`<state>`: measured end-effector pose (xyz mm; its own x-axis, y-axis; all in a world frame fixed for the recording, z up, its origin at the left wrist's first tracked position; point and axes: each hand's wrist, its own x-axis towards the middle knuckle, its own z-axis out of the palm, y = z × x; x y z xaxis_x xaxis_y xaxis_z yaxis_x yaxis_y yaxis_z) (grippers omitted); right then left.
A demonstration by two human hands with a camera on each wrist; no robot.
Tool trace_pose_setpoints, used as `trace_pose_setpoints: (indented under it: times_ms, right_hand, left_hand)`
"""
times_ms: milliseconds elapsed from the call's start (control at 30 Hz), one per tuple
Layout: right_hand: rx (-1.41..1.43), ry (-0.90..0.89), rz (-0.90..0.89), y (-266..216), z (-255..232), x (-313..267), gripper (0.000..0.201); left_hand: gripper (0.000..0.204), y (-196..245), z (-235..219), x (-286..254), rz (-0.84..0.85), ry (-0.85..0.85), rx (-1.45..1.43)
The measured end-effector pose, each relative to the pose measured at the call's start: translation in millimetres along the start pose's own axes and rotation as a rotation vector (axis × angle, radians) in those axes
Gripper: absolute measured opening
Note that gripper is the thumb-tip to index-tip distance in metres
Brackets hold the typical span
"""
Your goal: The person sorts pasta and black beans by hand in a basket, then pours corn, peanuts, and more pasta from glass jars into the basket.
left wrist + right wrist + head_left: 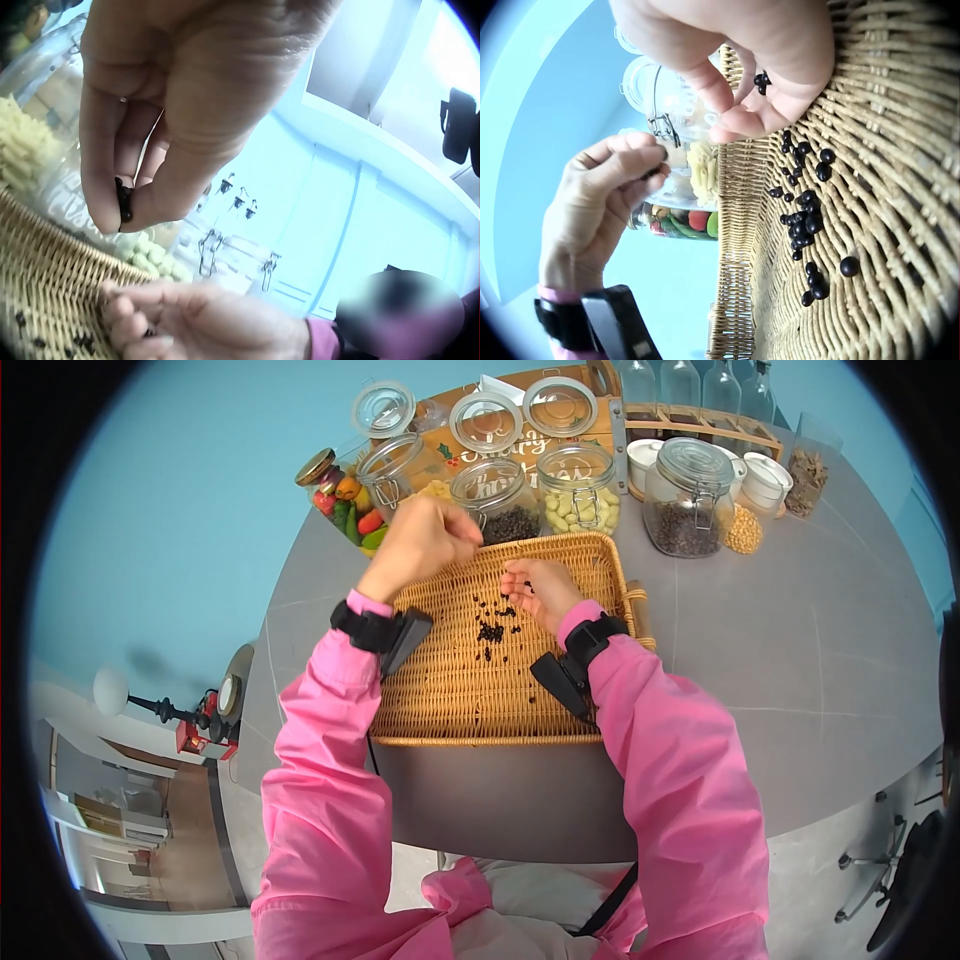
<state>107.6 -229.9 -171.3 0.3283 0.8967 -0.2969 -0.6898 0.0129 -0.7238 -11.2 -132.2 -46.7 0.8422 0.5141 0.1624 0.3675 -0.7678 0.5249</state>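
Observation:
Small black beans [490, 632] lie scattered in a shallow wicker basket [450, 705]. My left hand [425, 540] is raised over the basket's back rim, in front of the open jars. In the left wrist view its thumb and fingers pinch a few black beans [124, 201]. Lower and to the right, my right hand [545, 590] hovers over the basket with curled fingers. Black beans [762, 82] sit within its fingers in the right wrist view. Behind the hands stands an open glass jar of dark beans [514, 524], its lid tipped back.
Another open jar holds pale pieces [582, 508]; a jar of colourful vegetables [345, 510] stands left. Right of these are a closed jar of dark contents [685, 530], a container of yellow kernels [743, 530] and white lidded pots [766, 480]. Glass bottles [680, 390] stand behind.

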Motion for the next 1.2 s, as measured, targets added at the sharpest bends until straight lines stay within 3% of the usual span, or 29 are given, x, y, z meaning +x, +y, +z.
trace_pose_setpoints:
  times_ms: [200,400,567,800,867,900,967,1000,1067,1133,1200]
  right_hand:
    - [0.012,-0.024,-0.018,0.1,-1.3,-0.3,0.011]
    - [0.006,-0.008,-0.016,0.1,-0.8,-1.0,0.013]
    - [-0.008,-0.015,-0.012,0.2,-0.3,0.0,0.013]
    - [0.022,-0.012,-0.006,1.8,-1.8,4.4,0.011]
    - [0.017,0.001,-0.006,1.7,-3.1,4.6,0.013]
    - [0.016,-0.019,0.000,0.4,-3.5,2.7,0.011]
    - [0.013,-0.038,0.012,-1.5,-3.0,-0.3,0.010]
    - [0.005,-0.033,0.012,-2.3,-2.1,-1.5,0.010]
    - [-0.013,-0.029,0.016,-2.0,-2.1,0.0,0.010]
    - [0.004,-0.039,-0.009,-0.1,-3.6,2.3,0.010]
    - [-0.003,-0.043,0.009,-0.6,-4.4,3.6,0.010]
  left_hand:
    - [0.015,2.7,-10.5,50.8,0.104,0.280,0.123]
    - [0.014,-8.3,11.8,64.6,0.118,0.281,0.235]
    - [0.017,-15.6,22.7,65.9,0.278,0.345,0.346]
    - [0.028,-12.1,24.9,55.9,0.307,0.268,0.250]
    - [0.028,-9.4,25.2,43.5,0.466,0.400,0.097]
    - [0.028,-6.4,23.4,35.7,0.462,0.405,0.093]
    - [0.021,-3.7,19.1,16.5,0.413,0.629,0.064]
    - [0.021,-6.1,18.6,4.5,0.406,0.633,0.063]
    - [0.017,-13.2,16.6,-16.6,0.140,0.325,-0.075]
    - [0.015,-34.2,26.0,-26.9,0.109,0.237,-0.088]
    - [0.015,-49.2,33.6,-35.7,0.138,0.026,-0.003]
